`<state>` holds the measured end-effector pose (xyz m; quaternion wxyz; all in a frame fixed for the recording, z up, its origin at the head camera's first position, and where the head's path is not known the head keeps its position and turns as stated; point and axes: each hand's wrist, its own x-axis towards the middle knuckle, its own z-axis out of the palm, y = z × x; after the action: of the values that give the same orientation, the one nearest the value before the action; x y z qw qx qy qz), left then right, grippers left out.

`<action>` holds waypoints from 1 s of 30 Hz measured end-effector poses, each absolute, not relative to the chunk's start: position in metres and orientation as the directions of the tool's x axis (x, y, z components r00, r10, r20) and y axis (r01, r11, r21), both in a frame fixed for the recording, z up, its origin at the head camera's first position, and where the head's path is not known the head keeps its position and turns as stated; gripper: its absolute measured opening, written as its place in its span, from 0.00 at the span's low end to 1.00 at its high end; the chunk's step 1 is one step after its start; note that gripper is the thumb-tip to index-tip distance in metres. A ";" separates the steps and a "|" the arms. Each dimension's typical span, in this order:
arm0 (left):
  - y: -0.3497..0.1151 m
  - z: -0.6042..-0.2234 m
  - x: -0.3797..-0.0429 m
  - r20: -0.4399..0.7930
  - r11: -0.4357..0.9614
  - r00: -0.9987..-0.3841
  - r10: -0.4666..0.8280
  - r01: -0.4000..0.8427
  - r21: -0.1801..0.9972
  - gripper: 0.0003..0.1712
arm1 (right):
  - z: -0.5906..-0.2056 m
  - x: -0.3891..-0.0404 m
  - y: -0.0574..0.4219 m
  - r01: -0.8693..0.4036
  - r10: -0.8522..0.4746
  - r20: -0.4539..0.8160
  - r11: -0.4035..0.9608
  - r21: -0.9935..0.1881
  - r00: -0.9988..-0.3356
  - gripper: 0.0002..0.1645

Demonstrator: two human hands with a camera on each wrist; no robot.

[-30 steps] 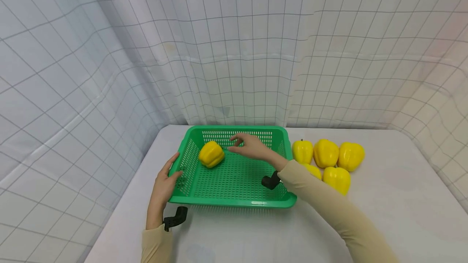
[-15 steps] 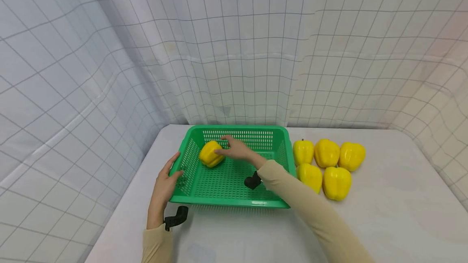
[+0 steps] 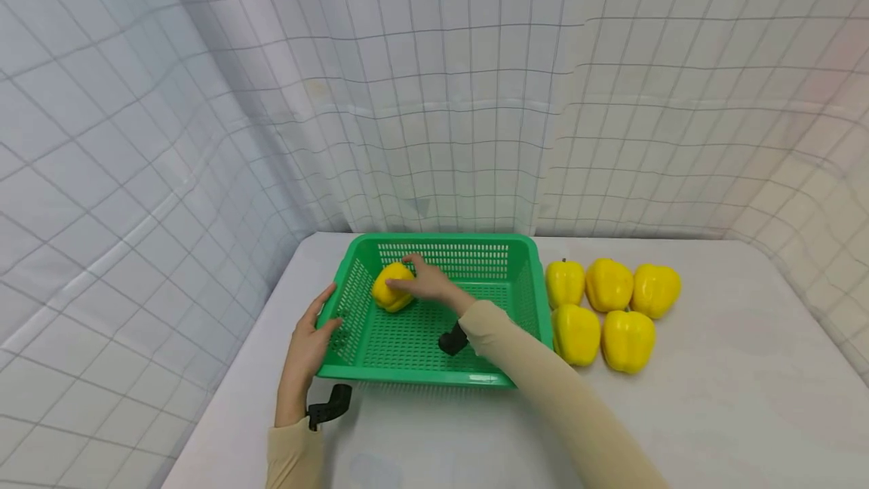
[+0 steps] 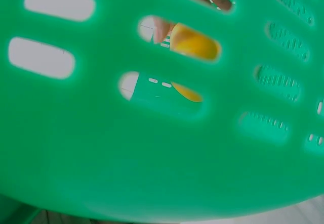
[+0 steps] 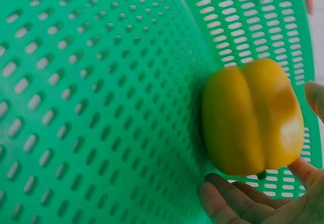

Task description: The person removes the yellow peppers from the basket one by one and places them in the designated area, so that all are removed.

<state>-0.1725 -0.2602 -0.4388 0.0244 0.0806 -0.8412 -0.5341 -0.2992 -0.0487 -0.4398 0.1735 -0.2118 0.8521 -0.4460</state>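
A green plastic basket [image 3: 434,377] with slotted walls stands on the white table. My left hand [image 3: 305,349] holds its left rim, fingers along the outside and thumb over the inside. One yellow bell pepper [image 3: 383,294] lies in the basket's back left corner. My right hand [image 3: 429,282] reaches over this pepper, with thumb and fingers spread about it. In the right wrist view, one finger of the right hand [image 5: 298,206] meets the pepper's lower edge, while the thumb seems slightly apart from it. The left wrist view mostly shows the basket wall [image 4: 101,148], hiding the left hand.
Several more yellow bell peppers [image 3: 628,341] are grouped on the table [image 3: 720,368] just right of the basket. A white gridded curtain [image 3: 468,96] hangs behind the table and along both sides. Black camera mounts [image 3: 452,339] stick out from both wrists.
My right hand has moved left and down through the basket, from open space beside the pepper to around it. The left hand has stayed on the rim.
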 end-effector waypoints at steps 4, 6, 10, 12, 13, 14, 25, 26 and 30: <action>-0.259 -0.439 -0.173 -0.037 0.432 -0.986 -0.162 -0.105 0.896 0.34 | -0.444 -0.298 -0.053 -0.213 -0.501 -0.092 0.518 -0.829 -0.861 0.38; -0.259 -0.439 -0.173 -0.034 0.438 -0.986 -0.163 -0.103 0.893 0.34 | -0.443 -0.296 -0.054 -0.198 -0.496 -0.091 0.500 -0.843 -0.864 0.38; -0.259 -0.440 -0.172 -0.038 0.436 -0.985 -0.169 -0.109 0.893 0.34 | -0.445 -0.294 -0.056 -0.167 -0.479 -0.094 0.473 -0.865 -0.872 0.38; -0.259 -0.440 -0.172 -0.040 0.436 -0.984 -0.171 -0.112 0.893 0.34 | -0.448 -0.294 -0.058 -0.150 -0.468 -0.099 0.465 -0.873 -0.878 0.38; -0.259 -0.440 -0.172 -0.041 0.437 -0.984 -0.172 -0.113 0.892 0.34 | -0.449 -0.294 -0.058 -0.143 -0.462 -0.103 0.467 -0.872 -0.881 0.38; -0.259 -0.439 -0.172 -0.041 0.436 -0.984 -0.172 -0.113 0.893 0.34 | -0.449 -0.294 -0.059 -0.139 -0.457 -0.105 0.469 -0.872 -0.883 0.38; -0.257 -0.437 -0.172 -0.052 0.431 -0.984 -0.172 -0.123 0.894 0.34 | -0.447 -0.289 -0.053 -0.138 -0.500 -0.128 0.461 -0.877 -0.857 0.36; -0.257 -0.437 -0.172 -0.054 0.432 -0.984 -0.172 -0.125 0.893 0.34 | -0.447 -0.288 -0.052 -0.135 -0.507 -0.133 0.458 -0.878 -0.852 0.36; -0.258 -0.437 -0.172 -0.049 0.442 -0.983 -0.177 -0.124 0.888 0.34 | -0.444 -0.289 -0.044 -0.130 -0.544 -0.152 0.445 -0.886 -0.825 0.36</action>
<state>-0.1722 -0.2584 -0.4368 0.0252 0.0886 -0.8488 -0.5206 -0.2886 -0.0439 -0.4444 0.2135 -0.2047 0.8226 -0.4856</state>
